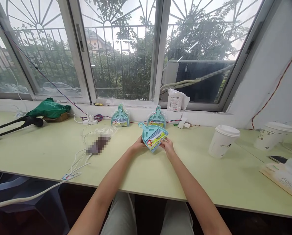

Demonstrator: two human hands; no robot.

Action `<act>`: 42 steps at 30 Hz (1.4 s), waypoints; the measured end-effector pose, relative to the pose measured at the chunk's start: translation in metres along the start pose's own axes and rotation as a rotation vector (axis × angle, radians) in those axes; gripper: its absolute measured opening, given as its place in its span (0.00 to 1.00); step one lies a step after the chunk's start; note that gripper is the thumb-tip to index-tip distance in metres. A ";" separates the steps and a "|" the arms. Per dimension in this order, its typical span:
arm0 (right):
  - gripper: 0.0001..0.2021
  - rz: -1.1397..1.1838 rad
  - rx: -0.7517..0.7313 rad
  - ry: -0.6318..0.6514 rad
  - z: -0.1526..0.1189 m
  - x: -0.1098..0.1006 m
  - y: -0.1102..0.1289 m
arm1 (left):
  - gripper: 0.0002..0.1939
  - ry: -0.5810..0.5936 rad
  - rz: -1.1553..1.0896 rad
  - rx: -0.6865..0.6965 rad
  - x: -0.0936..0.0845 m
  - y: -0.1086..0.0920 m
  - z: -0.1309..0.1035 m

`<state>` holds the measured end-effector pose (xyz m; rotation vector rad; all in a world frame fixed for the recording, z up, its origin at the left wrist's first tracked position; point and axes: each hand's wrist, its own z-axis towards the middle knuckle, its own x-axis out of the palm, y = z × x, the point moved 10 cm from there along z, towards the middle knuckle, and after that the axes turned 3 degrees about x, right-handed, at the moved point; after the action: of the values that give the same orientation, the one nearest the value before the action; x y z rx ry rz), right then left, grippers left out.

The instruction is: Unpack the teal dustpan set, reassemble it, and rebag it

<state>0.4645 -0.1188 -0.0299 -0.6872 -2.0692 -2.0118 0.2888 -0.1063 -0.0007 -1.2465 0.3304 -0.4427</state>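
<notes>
Between my two hands a light-blue mini dustpan and brush set [152,133] is held tilted above the table, its handle pointing up and left. A printed yellow-and-white label crosses its front. My left hand [138,145] grips its left edge, with the fingers partly hidden behind it. My right hand [167,145] closes on the lower right side by the label. Behind it, against the wall, stand a wrapped dustpan set [120,117] on the left and another dustpan set [157,117] on the right, both upright with handles up.
White paper cups [223,142] and a tissue pack [283,178] are on the right of the table [185,176]. A power strip [90,120], loose white cables and a pixelated dark object [98,145] lie left. A green bag [50,108] sits far left. Windows rise behind.
</notes>
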 end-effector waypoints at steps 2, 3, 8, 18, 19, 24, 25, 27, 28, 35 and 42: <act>0.13 0.001 -0.001 -0.002 0.000 0.000 0.000 | 0.41 -0.009 0.008 -0.008 -0.001 0.000 0.000; 0.13 0.002 0.000 0.000 0.000 0.000 0.000 | 0.42 -0.011 0.007 -0.006 -0.001 0.000 0.000; 0.13 0.007 0.000 0.008 0.002 0.001 -0.001 | 0.42 -0.008 -0.057 -0.018 -0.002 0.005 0.000; 0.11 -0.044 -0.031 0.067 0.002 0.010 0.003 | 0.21 -0.305 -0.292 -0.223 -0.025 0.029 0.004; 0.09 -0.105 0.001 0.070 0.002 0.011 0.000 | 0.21 -0.335 -0.274 -0.218 -0.028 0.030 0.003; 0.03 -0.101 0.100 -0.142 0.012 -0.026 -0.001 | 0.22 -0.602 -0.199 -0.231 -0.064 0.041 -0.006; 0.06 -0.016 0.089 -0.231 0.013 -0.042 0.003 | 0.22 -0.651 -0.208 -0.249 -0.071 0.044 -0.009; 0.13 0.119 0.078 -0.367 0.013 -0.071 0.010 | 0.21 -0.728 -0.238 -0.282 -0.082 0.048 -0.013; 0.16 0.150 0.080 -0.399 0.013 -0.080 0.013 | 0.21 -0.748 -0.251 -0.293 -0.086 0.050 -0.014; 0.15 -0.282 -0.095 -0.137 0.001 -0.028 0.028 | 0.23 -0.602 0.042 -0.200 -0.060 0.026 -0.007; 0.17 -1.191 -0.658 -0.176 -0.040 0.033 0.067 | 0.23 -0.298 0.449 0.136 0.023 -0.022 -0.003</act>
<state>0.4572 -0.1529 0.0476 0.5449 -2.0829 -3.4085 0.3045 -0.1259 0.0198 -1.0477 0.3084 0.1049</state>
